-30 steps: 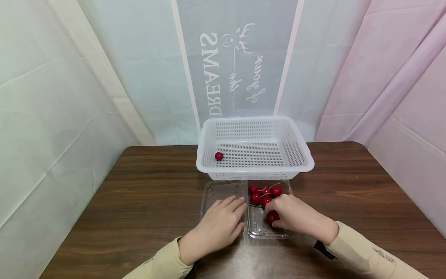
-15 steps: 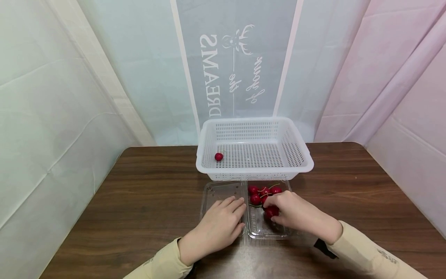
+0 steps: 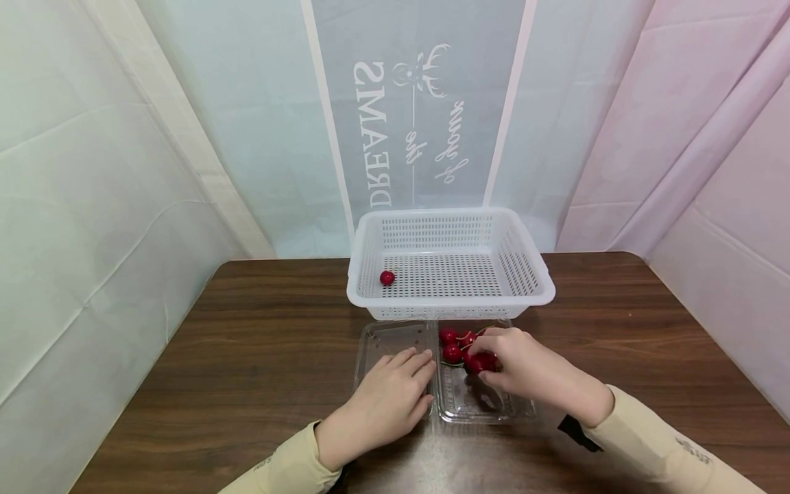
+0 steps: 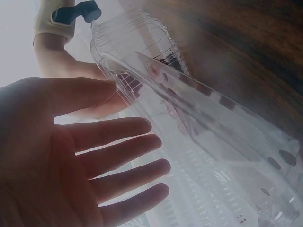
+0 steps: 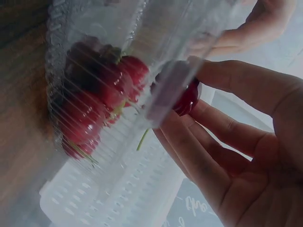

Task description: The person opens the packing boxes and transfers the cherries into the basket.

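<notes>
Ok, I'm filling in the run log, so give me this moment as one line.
left hand: flat on clamshell lid | right hand: pinches cherry over clamshell tray | basket: one cherry inside

Dark brown wood-grain table (image 3: 259,357). White perforated basket (image 3: 450,302) at the back of the table, dotted all over with small holes, one glossy red cherry (image 3: 387,278) inside at its left. Just in front of the basket, a clear see-through plastic box (image 3: 395,339), with deep red cherries (image 3: 453,346) and thin yellow-green stems in its right half. Beige sleeves (image 3: 648,439). Behind the basket, pale grey banner (image 3: 420,103) with white lettering and a white deer-head design, mint green to its left, pink to its right.
</notes>
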The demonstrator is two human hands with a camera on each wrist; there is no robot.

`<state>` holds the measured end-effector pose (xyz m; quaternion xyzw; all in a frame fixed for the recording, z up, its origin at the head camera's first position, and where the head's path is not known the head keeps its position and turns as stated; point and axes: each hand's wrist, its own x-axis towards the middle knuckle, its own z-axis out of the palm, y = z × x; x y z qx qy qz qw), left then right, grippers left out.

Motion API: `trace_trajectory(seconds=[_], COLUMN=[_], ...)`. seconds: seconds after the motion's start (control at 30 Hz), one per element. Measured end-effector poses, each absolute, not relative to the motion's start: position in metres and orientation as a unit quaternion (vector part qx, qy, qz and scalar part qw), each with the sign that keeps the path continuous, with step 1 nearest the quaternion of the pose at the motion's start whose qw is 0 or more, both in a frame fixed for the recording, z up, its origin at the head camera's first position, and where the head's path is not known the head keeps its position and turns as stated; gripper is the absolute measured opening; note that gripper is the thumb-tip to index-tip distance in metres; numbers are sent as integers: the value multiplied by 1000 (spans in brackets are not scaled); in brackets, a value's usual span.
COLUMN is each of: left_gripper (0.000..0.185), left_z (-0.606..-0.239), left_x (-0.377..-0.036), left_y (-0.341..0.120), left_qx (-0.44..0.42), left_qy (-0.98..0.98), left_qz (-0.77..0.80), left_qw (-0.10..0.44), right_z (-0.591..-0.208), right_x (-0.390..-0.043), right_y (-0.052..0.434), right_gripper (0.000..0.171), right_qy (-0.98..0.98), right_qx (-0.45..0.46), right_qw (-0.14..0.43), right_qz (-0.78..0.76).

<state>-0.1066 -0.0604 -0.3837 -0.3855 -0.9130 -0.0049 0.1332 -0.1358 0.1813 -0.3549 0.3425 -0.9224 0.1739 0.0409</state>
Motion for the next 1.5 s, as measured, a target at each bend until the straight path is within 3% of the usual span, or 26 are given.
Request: trace_trajectory(seconds=[0.63,1.5], left_gripper=[43,43], left_z=[-383,-384], left_x=[-107,-108], left_y=[-60,-60], left_qx=[-389,-394], left_qy=[-911,-909], left_qz=[-9,-5], left_qw=[134,134], right_z=[-331,-305], right_x=[-150,-170], right_y=[186,184], right_gripper=[22,24], right_qy=[-920,-910], right_qx=[345,362], right_qw=[101,125], right_qz=[158,161])
